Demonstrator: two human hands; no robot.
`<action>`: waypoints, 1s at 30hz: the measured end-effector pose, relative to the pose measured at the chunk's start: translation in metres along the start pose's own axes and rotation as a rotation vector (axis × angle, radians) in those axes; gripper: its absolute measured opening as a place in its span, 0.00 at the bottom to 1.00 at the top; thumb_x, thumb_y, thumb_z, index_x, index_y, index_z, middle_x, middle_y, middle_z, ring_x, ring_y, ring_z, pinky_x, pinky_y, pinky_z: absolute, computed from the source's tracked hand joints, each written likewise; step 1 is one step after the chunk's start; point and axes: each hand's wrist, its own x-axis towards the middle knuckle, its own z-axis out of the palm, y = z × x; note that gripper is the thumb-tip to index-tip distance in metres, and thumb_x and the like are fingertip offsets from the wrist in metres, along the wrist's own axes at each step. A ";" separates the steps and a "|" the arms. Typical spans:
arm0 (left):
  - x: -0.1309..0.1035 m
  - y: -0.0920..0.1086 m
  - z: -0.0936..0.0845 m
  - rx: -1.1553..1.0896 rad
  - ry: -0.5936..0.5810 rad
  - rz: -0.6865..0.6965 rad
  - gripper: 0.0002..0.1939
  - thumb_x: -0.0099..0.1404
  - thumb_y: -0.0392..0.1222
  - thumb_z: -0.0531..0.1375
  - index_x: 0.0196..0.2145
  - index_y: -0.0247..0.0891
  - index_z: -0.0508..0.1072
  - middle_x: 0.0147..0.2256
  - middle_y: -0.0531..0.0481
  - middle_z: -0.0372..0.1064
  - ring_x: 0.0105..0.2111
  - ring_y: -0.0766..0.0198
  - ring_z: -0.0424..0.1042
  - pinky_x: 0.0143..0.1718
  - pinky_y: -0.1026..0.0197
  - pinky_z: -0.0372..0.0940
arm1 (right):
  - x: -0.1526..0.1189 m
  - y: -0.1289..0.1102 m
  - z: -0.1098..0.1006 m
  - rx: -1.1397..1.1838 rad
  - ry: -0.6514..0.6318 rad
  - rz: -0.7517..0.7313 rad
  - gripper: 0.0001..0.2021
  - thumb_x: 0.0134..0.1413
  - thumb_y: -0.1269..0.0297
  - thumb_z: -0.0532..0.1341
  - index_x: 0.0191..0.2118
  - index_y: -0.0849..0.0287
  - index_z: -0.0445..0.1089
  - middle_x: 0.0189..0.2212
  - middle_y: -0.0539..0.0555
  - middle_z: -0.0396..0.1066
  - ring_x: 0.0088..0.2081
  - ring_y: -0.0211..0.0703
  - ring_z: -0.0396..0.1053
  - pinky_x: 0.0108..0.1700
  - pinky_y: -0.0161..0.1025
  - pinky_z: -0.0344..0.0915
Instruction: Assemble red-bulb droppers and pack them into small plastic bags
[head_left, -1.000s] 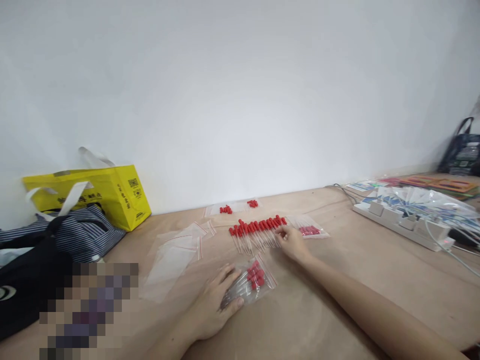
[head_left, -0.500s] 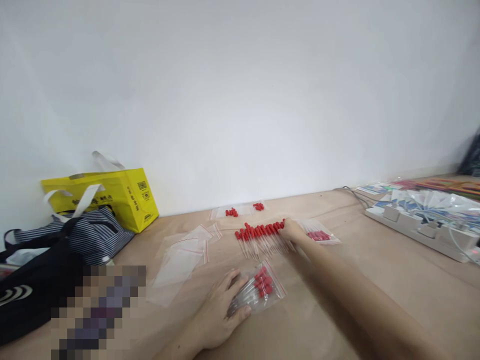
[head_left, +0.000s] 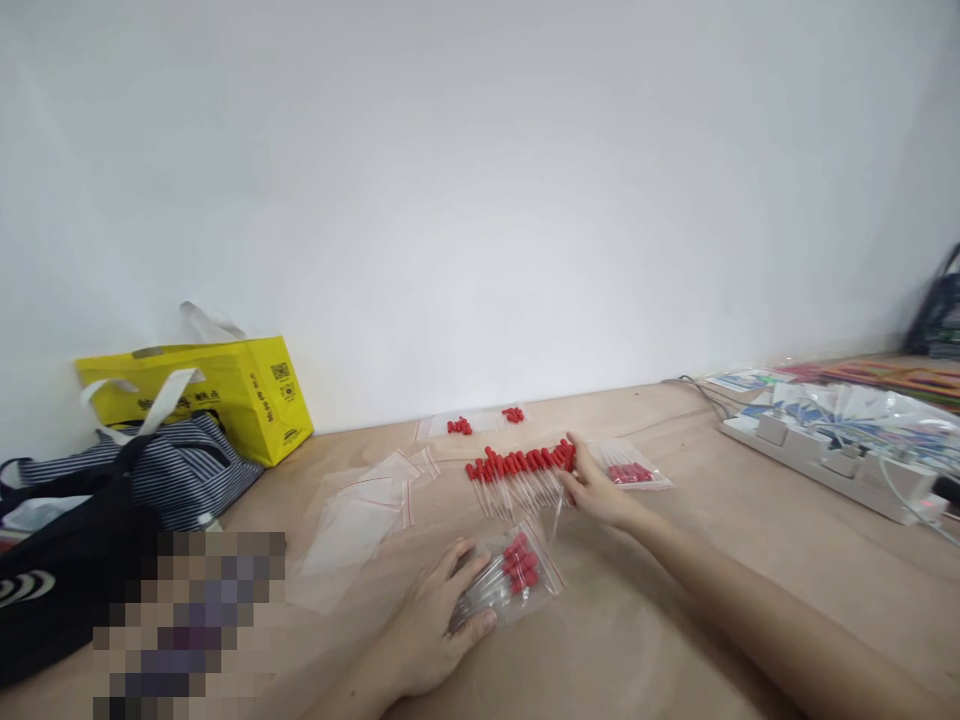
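Observation:
My left hand (head_left: 442,620) lies at the near end of a clear zip bag (head_left: 551,575), its thumb and fingers closed around the edge. Inside that bag are several droppers with red bulbs (head_left: 521,562). Farther back, a row of loose droppers (head_left: 529,462) with red bulbs and clear, thin stems lies side by side. At the row's right end my right hand (head_left: 596,485) pinches a dropper (head_left: 568,458), its stem slanting down toward me. Part of its stem is hidden by the fingers.
Flat empty zip bags (head_left: 352,530) overlap left of the row. Filled bags lie behind (head_left: 480,424) and to the right (head_left: 637,468). A yellow bag (head_left: 274,400) and a striped bag (head_left: 199,460) stand left; a white power strip (head_left: 840,470) with cables sits right.
My right hand has drawn slightly toward me, with a dropper now visible in its pinch and the stem tilted. My left hand stays on the zip bag. The view has shifted a little.

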 end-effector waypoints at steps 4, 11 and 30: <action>0.001 -0.003 0.005 -0.003 0.029 0.000 0.26 0.60 0.52 0.51 0.55 0.45 0.56 0.58 0.47 0.47 0.57 0.53 0.47 0.55 0.49 0.48 | -0.041 0.001 0.013 0.276 0.009 0.046 0.30 0.48 0.58 0.54 0.54 0.59 0.39 0.16 0.41 0.58 0.18 0.36 0.60 0.23 0.35 0.60; 0.001 -0.001 0.004 0.042 0.015 -0.007 0.27 0.60 0.51 0.51 0.56 0.44 0.55 0.59 0.47 0.45 0.57 0.52 0.45 0.55 0.47 0.47 | -0.064 -0.009 0.017 0.549 0.030 0.198 0.27 0.40 0.48 0.58 0.42 0.55 0.49 0.20 0.43 0.60 0.20 0.35 0.62 0.24 0.35 0.62; 0.003 0.004 0.007 0.143 0.076 -0.006 0.27 0.60 0.52 0.50 0.55 0.41 0.57 0.57 0.44 0.49 0.56 0.52 0.50 0.54 0.49 0.50 | -0.078 -0.012 0.017 0.368 -0.348 0.160 0.21 0.37 0.50 0.63 0.35 0.60 0.66 0.24 0.48 0.66 0.20 0.30 0.60 0.24 0.31 0.57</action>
